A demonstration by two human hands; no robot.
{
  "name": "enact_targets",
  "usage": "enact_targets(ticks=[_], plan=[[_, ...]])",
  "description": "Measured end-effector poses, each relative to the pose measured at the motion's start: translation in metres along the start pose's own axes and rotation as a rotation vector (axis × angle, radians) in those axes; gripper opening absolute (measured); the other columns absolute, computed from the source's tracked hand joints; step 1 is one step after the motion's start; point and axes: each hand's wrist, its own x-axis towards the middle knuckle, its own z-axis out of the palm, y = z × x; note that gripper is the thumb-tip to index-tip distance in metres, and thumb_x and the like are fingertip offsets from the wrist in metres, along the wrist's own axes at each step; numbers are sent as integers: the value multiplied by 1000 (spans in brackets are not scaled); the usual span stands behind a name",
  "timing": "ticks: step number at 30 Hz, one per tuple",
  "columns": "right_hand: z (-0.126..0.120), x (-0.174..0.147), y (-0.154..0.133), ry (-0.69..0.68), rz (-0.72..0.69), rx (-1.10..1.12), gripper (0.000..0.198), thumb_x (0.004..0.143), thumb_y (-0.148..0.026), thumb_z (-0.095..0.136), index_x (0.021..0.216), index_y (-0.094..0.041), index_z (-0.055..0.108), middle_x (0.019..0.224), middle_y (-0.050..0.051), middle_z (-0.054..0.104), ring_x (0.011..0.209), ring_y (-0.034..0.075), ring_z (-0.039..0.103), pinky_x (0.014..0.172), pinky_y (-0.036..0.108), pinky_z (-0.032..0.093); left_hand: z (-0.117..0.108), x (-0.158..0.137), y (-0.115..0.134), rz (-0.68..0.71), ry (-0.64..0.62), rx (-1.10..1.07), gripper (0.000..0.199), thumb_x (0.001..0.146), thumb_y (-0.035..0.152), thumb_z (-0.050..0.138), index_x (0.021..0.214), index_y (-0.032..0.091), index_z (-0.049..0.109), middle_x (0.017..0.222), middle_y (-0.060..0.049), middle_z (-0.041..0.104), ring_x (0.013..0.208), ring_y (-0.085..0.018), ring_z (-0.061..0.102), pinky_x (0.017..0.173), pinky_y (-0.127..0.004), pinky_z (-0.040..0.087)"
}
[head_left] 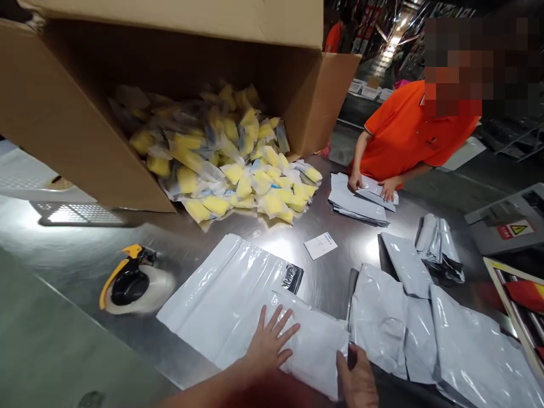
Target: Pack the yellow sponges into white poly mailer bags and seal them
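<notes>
My left hand [272, 343] lies flat with spread fingers on a filled white plastic mailing bag [317, 351]. At that bag's right end, my right hand [357, 377] pinches its edge between thumb and fingers; a dark strip shows by the fingertips. Partly beneath the filled bag is a flat white mailing bag [221, 289] with a black printed corner. A small white printed card [321, 246] rests beyond the bags. To the right, several filled white mailing bags [378, 323] lie side by side.
A large cardboard box [327, 102] on its side spills yellow items in clear wrappers [250, 181] onto the metal table [178, 351]. A tape dispenser [136, 283] stands left. Across, a co-worker in an orange shirt [408, 124] handles stacked mailing bags [357, 201].
</notes>
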Motion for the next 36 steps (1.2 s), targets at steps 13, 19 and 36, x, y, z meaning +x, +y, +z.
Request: enact_targets(ticks=[13, 19, 36], plan=[[52, 52, -216, -569, -621, -387, 22, 97, -19, 52, 106, -16, 72, 112, 12, 75, 112, 30, 66, 95, 41, 45, -20, 2, -4, -58, -184, -234, 62, 92, 32, 73, 149, 28, 50, 162, -17, 41, 153, -42, 30, 117, -82, 12], [46, 53, -198, -592, -602, -264, 24, 99, -16, 50, 113, -16, 70, 111, 7, 75, 108, 22, 67, 94, 32, 45, -41, 17, 2, -621, 117, -1023, 38, 89, 52, 64, 104, 19, 69, 120, -16, 71, 122, -36, 63, 112, -61, 44], [27, 41, -227, -682, -792, -523, 28, 100, -17, 47, 101, -17, 76, 104, 10, 78, 104, 27, 70, 88, 36, 41, -49, 40, -8, -1005, 164, -1387, 21, 81, 38, 49, 65, 23, 49, 52, 4, 56, 44, -13, 51, 48, -24, 39]])
